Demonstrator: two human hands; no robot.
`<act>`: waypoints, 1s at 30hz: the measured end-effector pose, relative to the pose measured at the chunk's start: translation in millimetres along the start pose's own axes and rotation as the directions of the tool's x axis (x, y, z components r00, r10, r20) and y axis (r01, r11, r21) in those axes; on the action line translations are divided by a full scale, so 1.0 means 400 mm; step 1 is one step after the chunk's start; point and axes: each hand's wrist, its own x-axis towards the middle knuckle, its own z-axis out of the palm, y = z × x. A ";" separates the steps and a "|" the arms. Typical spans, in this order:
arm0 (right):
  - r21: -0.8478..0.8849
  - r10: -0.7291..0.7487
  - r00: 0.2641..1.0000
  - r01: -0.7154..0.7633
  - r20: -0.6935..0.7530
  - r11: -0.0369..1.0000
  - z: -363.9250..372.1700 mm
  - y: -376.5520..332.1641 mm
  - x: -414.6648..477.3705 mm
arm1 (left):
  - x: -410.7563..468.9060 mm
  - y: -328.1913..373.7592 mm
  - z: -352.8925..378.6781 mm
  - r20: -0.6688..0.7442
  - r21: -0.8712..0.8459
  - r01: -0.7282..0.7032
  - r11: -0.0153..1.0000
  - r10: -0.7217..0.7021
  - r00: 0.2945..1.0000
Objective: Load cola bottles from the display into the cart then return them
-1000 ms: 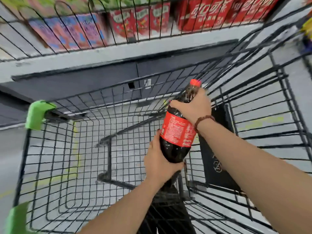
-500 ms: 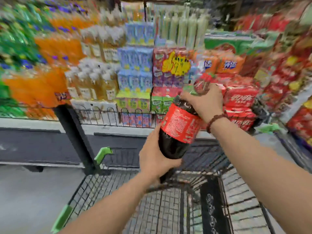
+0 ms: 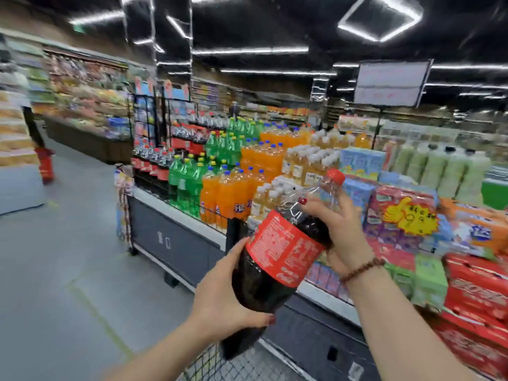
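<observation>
A large cola bottle [image 3: 277,259] with a red label and red cap is tilted in front of me, cap up to the right. My left hand [image 3: 220,301] grips its dark lower body from below. My right hand [image 3: 343,229] grips the shoulder and neck just under the cap. Only a strip of the black wire cart [image 3: 220,364] shows at the bottom edge, below the bottle. More cola bottles [image 3: 154,160] stand on the far left end of the drinks display [image 3: 176,235].
On the display stand green soda bottles [image 3: 189,174], orange soda bottles [image 3: 228,191], pale juice bottles [image 3: 302,163] and boxed drinks [image 3: 401,224]. Red cola cartons [image 3: 478,301] are stacked at the right. Grey aisle floor [image 3: 55,270] opens to the left, with a person [image 3: 35,127] far off.
Both hands have lifted the bottle up out of the cart. My view has swung up and left from the cart basket to the drinks display and aisle.
</observation>
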 end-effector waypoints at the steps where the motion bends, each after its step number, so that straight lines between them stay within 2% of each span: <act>1: 0.010 0.021 0.999 -0.021 0.046 1.000 0.048 0.017 0.006 | -0.013 -0.022 -0.035 -0.032 0.015 0.015 1.000 -0.014 0.999; 9: 0.013 0.053 0.943 -0.061 0.328 0.998 0.510 0.164 0.064 | -0.091 -0.224 -0.352 -0.298 0.052 0.178 0.983 -0.155 0.942; 14: 0.022 0.060 0.890 -0.078 0.451 0.997 0.832 0.263 0.122 | -0.088 -0.399 -0.589 -0.400 0.066 0.249 0.966 -0.203 0.894; 21: -0.002 0.070 0.843 -0.082 0.533 0.997 1.196 0.394 0.218 | -0.030 -0.613 -0.872 -0.468 0.059 0.327 0.943 -0.263 0.844; 30: -0.016 0.108 0.805 -0.121 0.583 0.993 1.493 0.627 0.488 | 0.175 -0.928 -1.038 -0.509 -0.023 0.406 0.914 -0.360 0.782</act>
